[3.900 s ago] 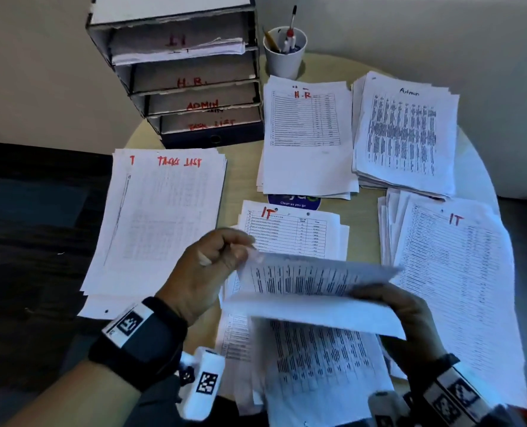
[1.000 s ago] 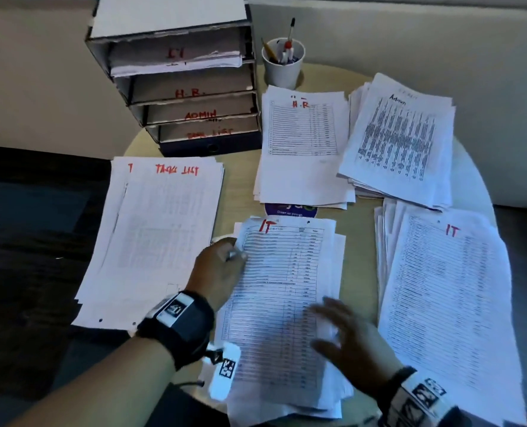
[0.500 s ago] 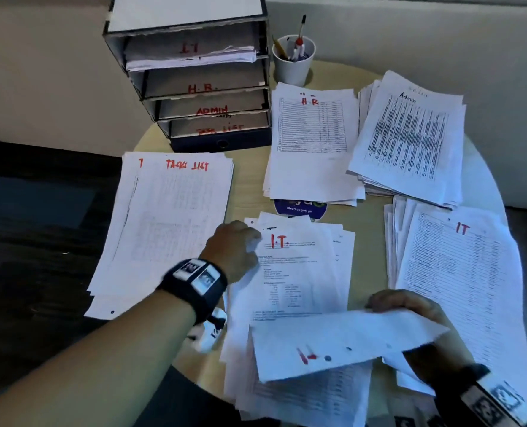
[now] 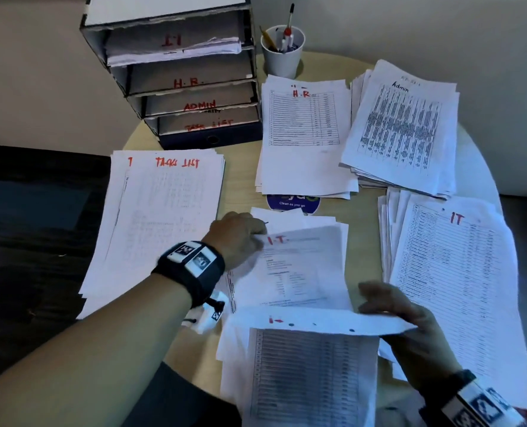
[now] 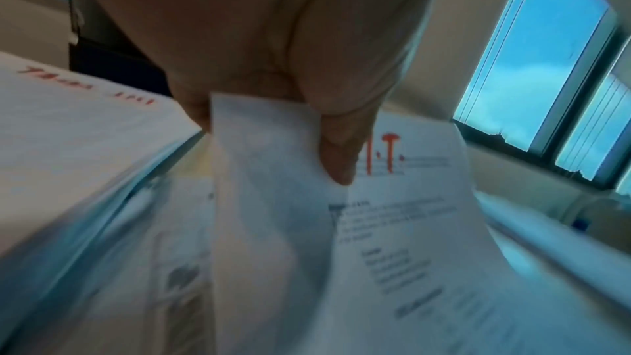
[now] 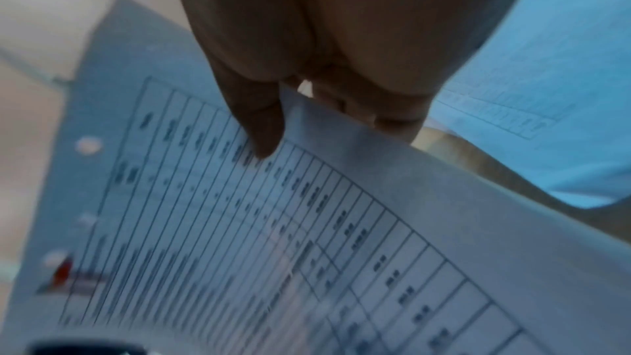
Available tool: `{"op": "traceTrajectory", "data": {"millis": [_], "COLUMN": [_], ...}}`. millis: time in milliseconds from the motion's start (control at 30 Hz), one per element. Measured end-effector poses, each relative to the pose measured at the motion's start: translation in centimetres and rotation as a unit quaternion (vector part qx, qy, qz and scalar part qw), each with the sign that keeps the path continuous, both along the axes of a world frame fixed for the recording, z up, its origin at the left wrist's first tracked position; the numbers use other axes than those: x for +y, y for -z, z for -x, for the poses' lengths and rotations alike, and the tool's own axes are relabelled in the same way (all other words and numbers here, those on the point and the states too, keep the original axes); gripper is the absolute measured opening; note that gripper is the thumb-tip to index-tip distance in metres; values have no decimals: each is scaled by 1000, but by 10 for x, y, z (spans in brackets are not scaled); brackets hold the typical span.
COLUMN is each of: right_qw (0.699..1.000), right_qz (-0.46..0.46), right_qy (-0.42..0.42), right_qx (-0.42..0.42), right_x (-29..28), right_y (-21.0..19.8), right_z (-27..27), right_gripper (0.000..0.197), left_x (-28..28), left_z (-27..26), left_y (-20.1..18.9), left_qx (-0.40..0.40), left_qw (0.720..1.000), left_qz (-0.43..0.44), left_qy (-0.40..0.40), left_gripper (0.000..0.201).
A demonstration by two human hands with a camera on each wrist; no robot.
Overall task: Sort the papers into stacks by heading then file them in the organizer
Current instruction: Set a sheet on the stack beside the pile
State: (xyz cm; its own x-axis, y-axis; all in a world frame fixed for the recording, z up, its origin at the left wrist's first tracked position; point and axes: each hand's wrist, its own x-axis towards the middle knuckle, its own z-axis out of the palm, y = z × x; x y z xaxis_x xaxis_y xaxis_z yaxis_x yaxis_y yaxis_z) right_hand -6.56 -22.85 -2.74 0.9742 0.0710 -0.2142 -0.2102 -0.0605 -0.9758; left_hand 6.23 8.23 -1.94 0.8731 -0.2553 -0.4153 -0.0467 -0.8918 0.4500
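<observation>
Stacks of papers with red headings lie on a round table [image 4: 243, 180]. My left hand [image 4: 240, 234] pinches the top left corner of a sheet headed "I.T." [image 4: 299, 266], which tops the middle pile; the left wrist view shows thumb and fingers [image 5: 336, 155] curled on that sheet's corner [image 5: 403, 199]. My right hand [image 4: 401, 315] holds a table-printed sheet [image 4: 317, 322] lifted by its right edge above the same pile, seen with the thumb on the print in the right wrist view [image 6: 273, 212]. The organizer [image 4: 182, 72] stands at the back left, its trays marked IT, H.R., ADMIN and TASK LIST.
A "Task List" stack [image 4: 163, 217] lies at the left, an "H.R." stack [image 4: 305, 137] and an "Admin" stack [image 4: 404, 127] at the back, an "IT" stack [image 4: 459, 288] at the right. A white cup [image 4: 282, 53] of pens stands beside the organizer.
My right hand has lifted the table-printed sheet off the middle pile and uncovered the "I.T." sheet. My left hand now pinches that sheet's corner.
</observation>
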Motion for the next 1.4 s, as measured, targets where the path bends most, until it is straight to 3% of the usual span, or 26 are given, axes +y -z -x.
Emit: {"op": "traceTrajectory", "data": {"millis": [100,167,267,333,367,433,500,567,667,733,767,900,933,1000,1067,1133,1200,1233,1267,1300,1367,1400], "right_qw": [977,963,977,996,1000,997,991,991,998,1000,999,999,999,999,1000,1000,997,994,990,985,978,976], "right_qz": [192,236,189,83,29,-67,-129,-122,-43,-11,-16,12,-16,-5,0,-19,-17,-34,-54,-69,-106,-126], "right_qy": [-42,-54,-30,-3,-1,-11,2,17,31,-5,-18,-39,-34,-34,-18,25,75,103,134,157,177,174], "right_qx": [-88,-117,-99,-30,-6,20,42,48,19,-28,-37,-13,4,-16,-16,0,-22,-22,-6,9,19,15], "right_x": [5,10,20,23,22,19,15,13,11,15,16,16,18,19,19,21,26,28,27,28,25,25], "right_y": [1,5,1,-4,-8,-12,-10,-8,-2,-2,0,3,2,6,10,8,4,2,-2,-2,-5,-10], "right_z": [-11,-16,-20,-20,-19,-18,-18,-16,-7,-4,-4,-6,-7,-7,-6,-7,-10,-12,-13,-16,-18,-19], "right_gripper": [27,40,44,39,35,57,79,81,62,21,13,19,26,41,49,38,21,12,11,24,43,45], "left_x": [4,8,18,25,29,32,31,26,23,25,26,16,13,13,14,20,26,28,24,20,3,-6], "left_z": [24,33,25,8,-1,-11,-17,-17,-10,-3,3,43,54,67,70,66,63,65,68,74,86,90], "left_y": [-22,-30,-28,-14,-4,12,21,23,13,1,-9,-60,-71,-82,-80,-68,-52,-46,-40,-36,-28,-25], "left_qx": [26,85,144,83,55,63,48,8,-12,-44,-57,-101,-95,-72,-53,-36,30,79,118,138,117,98], "left_qw": [986,975,953,976,994,987,977,980,992,999,996,957,947,936,931,895,814,775,758,774,847,866], "left_qz": [153,192,257,155,40,-148,-208,-201,-119,-3,68,254,289,335,361,410,500,543,564,551,465,430], "left_qy": [60,79,-73,-131,-87,-7,3,-8,-28,-28,-17,96,105,83,-9,-171,-294,-314,-305,-281,-231,-235], "left_gripper": [9,16,31,35,42,63,67,58,35,16,12,8,7,8,11,22,39,46,49,52,50,44]}}
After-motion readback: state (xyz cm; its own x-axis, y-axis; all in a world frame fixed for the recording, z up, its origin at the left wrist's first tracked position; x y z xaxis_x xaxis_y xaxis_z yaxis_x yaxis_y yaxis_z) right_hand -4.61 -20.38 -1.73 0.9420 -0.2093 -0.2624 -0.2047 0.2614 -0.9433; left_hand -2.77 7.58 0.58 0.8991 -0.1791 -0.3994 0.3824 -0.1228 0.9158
